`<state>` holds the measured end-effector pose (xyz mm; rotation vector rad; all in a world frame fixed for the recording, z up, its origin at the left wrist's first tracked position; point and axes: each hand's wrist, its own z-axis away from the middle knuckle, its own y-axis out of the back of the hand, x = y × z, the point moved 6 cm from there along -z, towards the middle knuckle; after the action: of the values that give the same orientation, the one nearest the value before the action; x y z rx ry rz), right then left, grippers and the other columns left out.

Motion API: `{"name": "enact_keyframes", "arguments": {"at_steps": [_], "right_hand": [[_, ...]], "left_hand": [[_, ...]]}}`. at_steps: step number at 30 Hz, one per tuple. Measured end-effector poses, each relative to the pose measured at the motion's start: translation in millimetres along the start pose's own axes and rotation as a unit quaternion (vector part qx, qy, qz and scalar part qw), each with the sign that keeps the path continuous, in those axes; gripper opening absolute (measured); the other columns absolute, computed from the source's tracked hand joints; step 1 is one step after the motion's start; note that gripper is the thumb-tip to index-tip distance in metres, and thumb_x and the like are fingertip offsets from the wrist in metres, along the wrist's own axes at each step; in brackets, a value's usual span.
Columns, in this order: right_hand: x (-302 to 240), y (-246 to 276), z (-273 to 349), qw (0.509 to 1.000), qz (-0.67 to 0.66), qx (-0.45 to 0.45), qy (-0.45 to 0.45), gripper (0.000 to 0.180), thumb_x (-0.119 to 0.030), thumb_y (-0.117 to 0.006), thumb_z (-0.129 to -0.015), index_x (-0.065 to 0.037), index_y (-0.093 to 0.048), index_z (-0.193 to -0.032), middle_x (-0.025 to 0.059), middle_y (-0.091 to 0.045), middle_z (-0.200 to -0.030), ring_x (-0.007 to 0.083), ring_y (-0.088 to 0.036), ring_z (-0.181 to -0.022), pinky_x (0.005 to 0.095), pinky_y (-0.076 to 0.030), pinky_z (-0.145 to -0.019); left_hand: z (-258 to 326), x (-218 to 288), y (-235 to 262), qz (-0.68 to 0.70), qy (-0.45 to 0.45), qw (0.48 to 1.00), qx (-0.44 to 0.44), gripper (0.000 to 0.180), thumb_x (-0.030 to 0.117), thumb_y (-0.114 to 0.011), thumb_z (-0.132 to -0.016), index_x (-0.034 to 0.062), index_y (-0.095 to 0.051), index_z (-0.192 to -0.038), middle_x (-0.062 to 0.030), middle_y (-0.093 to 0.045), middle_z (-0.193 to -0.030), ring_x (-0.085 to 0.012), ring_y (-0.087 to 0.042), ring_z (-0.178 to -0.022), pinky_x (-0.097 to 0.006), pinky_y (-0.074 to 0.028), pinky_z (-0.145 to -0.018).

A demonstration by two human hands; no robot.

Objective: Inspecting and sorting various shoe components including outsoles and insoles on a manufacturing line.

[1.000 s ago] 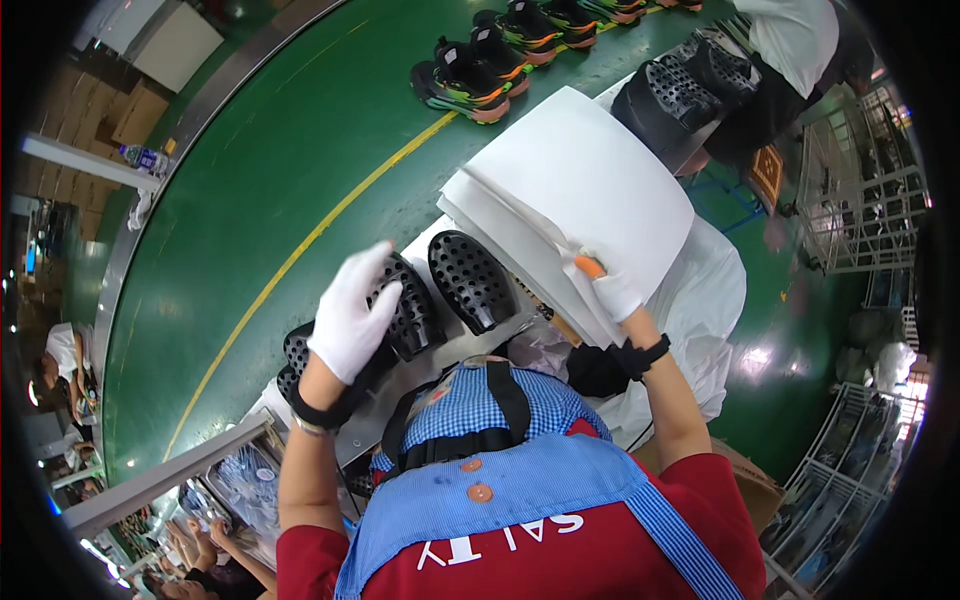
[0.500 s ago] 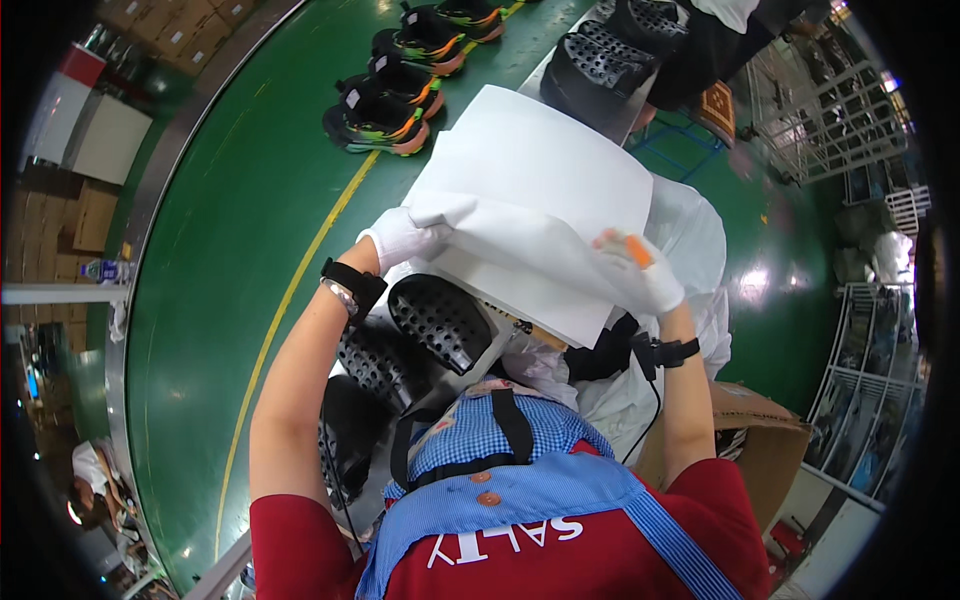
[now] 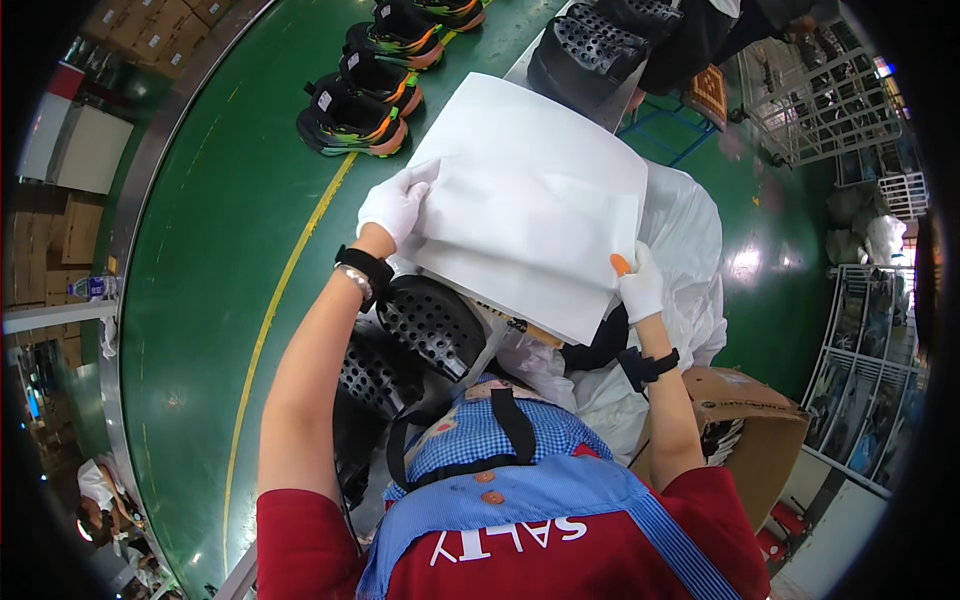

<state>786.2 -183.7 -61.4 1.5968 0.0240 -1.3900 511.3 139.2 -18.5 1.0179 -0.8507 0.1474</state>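
Note:
Both of my hands wear white gloves and are at a large white paper sheet (image 3: 530, 200), which lies over more white sheets in front of me. My left hand (image 3: 396, 205) pinches the sheet's left edge between thumb and fingers. At the lower right edge, my right hand (image 3: 642, 285) grips the paper; an orange cover shows on one of its fingertips. The sheet lies fairly flat, with soft creases near its left side. Just below my left hand stands a black, shoe-shaped piece with round holes (image 3: 432, 325), partly under the paper's edge. Whatever lies beneath the sheets is mostly hidden.
Black sneakers with orange and green trim (image 3: 352, 118) stand in a row on the green surface at upper left. More black perforated pieces (image 3: 588, 55) sit beyond the paper, near another person. At right are a white plastic bag (image 3: 685, 225), a cardboard box (image 3: 775, 435) and wire racks (image 3: 862, 370).
The sheet, raised and curled before, now lies flatter. My left hand has moved up along its left edge. My right hand has come down onto the right edge. The view has shifted slightly.

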Motion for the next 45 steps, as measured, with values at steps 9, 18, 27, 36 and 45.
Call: {"name": "enact_keyframes", "arguments": {"at_steps": [9, 18, 27, 36, 45], "right_hand": [[-131.1, 3.4, 43.1, 0.857, 0.351, 0.201, 0.318, 0.046, -0.024, -0.073, -0.077, -0.011, -0.059, -0.119, 0.0116, -0.057, -0.119, 0.0308, -0.056, -0.107, 0.0394, -0.047, -0.089], [-132.5, -78.0, 43.6, 0.887, 0.171, -0.004, 0.428, 0.029, -0.011, -0.07, -0.076, -0.011, -0.066, -0.104, 0.0064, -0.065, -0.101, 0.0278, -0.06, -0.091, 0.038, -0.049, -0.08], [-100.8, -91.3, 33.1, 0.874, 0.091, -0.07, 0.473, 0.028, -0.005, -0.063, -0.087, -0.005, -0.061, -0.115, 0.0156, -0.063, -0.106, 0.0326, -0.06, -0.099, 0.0385, -0.049, -0.087], [-104.1, -100.8, 41.3, 0.87, 0.106, -0.063, 0.477, 0.032, -0.004, -0.065, -0.087, -0.004, -0.06, -0.119, 0.0175, -0.062, -0.108, 0.0347, -0.059, -0.099, 0.041, -0.048, -0.085], [-102.1, -99.6, 37.8, 0.864, 0.129, -0.059, 0.484, 0.031, -0.003, -0.064, -0.087, -0.004, -0.061, -0.118, 0.0172, -0.062, -0.108, 0.0342, -0.06, -0.098, 0.0407, -0.049, -0.084]], "left_hand": [[5.6, 35.7, 12.1, -0.251, 0.016, 0.965, 0.077, 0.062, 0.028, -0.074, -0.077, 0.0109, -0.042, -0.128, -0.0145, -0.052, -0.124, -0.0354, -0.059, -0.105, -0.044, -0.051, -0.085], [97.6, 48.7, 79.3, -0.212, -0.074, 0.974, 0.038, 0.037, 0.031, -0.063, -0.084, 0.0116, -0.06, -0.115, -0.016, -0.06, -0.103, -0.0356, -0.06, -0.096, -0.041, -0.048, -0.083], [297.7, 26.8, 54.3, -0.195, 0.097, 0.976, -0.02, 0.044, 0.026, -0.069, -0.077, 0.0102, -0.057, -0.116, -0.0131, -0.06, -0.1, -0.032, -0.061, -0.093, -0.041, -0.051, -0.077], [315.3, 10.2, 21.5, -0.239, 0.009, 0.959, 0.153, 0.036, 0.02, -0.07, -0.073, 0.0083, -0.054, -0.102, -0.0086, -0.053, -0.089, -0.0257, -0.059, -0.081, -0.036, -0.05, -0.066], [304.5, 9.4, 27.9, -0.226, 0.034, 0.966, 0.125, 0.042, 0.02, -0.071, -0.074, 0.0084, -0.054, -0.11, -0.0095, -0.054, -0.093, -0.0268, -0.059, -0.082, -0.037, -0.051, -0.068]]}}
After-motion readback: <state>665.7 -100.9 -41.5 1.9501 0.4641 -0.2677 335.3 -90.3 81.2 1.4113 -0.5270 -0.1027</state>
